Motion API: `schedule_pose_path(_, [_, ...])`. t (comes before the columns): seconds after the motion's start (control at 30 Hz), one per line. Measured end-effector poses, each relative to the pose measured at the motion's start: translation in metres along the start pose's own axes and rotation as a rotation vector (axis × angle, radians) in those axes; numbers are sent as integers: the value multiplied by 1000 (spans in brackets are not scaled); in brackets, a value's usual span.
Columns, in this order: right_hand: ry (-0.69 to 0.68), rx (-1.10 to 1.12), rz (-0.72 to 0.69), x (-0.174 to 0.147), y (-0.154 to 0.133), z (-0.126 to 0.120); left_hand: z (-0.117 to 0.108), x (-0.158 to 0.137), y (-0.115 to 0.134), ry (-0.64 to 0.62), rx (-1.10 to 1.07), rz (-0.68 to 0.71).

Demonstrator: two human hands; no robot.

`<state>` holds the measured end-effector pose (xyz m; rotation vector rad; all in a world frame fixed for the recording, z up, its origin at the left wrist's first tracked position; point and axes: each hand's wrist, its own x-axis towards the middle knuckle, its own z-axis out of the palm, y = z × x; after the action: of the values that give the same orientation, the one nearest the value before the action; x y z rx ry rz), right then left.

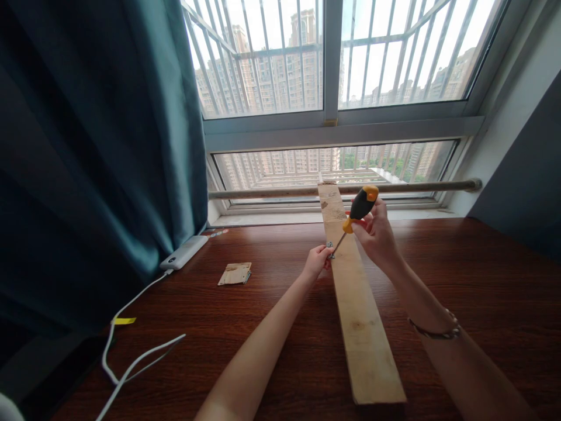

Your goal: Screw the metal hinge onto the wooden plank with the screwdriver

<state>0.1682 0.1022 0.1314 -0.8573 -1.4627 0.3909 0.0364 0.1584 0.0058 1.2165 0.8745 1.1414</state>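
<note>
A long wooden board (360,316) lies lengthwise on the dark wood table, its far end by the window rail. At its left edge sits a small metal fitting (330,245), perhaps a hinge or bracket; its exact kind is too small to make out. The fingers of my left hand (316,262) are closed on this fitting against the board's edge. My right hand (377,234) grips a screwdriver (363,203) with a black and yellow handle. The screwdriver is tilted, and its shaft reaches down to the fitting beside my left fingertips.
On the table (272,245), left of the board, lies a small flat wooden piece (235,273) with something metallic at its edge. A white power strip (184,252) and its cable (105,356) run along the curtain (109,146). The rail (407,187) crosses before the window.
</note>
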Motion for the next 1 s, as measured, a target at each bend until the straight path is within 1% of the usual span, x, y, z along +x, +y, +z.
schedule_pose_path(0.07, [60, -84, 16, 0, 3, 0, 0, 0, 1, 2, 0, 1])
schedule_pose_path(0.17, [178, -280, 38, 1, 2, -5, 1, 0, 1, 3, 12, 13])
schedule_pose_path(0.23, [221, -379, 64, 2, -3, -9, 1, -1, 1, 2, 14, 16])
schedule_pose_path(0.27, [219, -381, 78, 2, -5, -11, 1, -1, 1, 1, 14, 16])
schedule_pose_path(0.33, [163, -253, 99, 4, -10, -13, 1, -1, 1, 0, 17, 15])
schedule_pose_path(0.47, [-64, 185, 114, 6, -14, -13, 1, -1, 1, 1, 19, 14])
schedule_pose_path(0.53, [-123, 278, 110, 6, -15, -12, 0, -1, 1, 0, 17, 13])
schedule_pose_path(0.67, [-133, 277, 106, 6, -13, -11, 0, 0, 0, 3, 16, 15])
schedule_pose_path(0.73, [-98, 196, 124, 6, -10, -12, 0, 0, -1, 2, 13, 17])
schedule_pose_path(0.83, [-45, 11, 140, 6, -5, -16, 0, 1, -1, 0, 14, 13])
schedule_pose_path(0.9, [-29, -68, 137, 6, -4, -19, 0, 0, -1, 2, 19, 9])
schedule_pose_path(0.93, [-29, -73, 135, 6, -5, -20, 0, 0, 0, 4, 21, 9])
schedule_pose_path(1.0, [-49, -14, 128, 7, -7, -21, 0, 0, 1, 6, 22, 11])
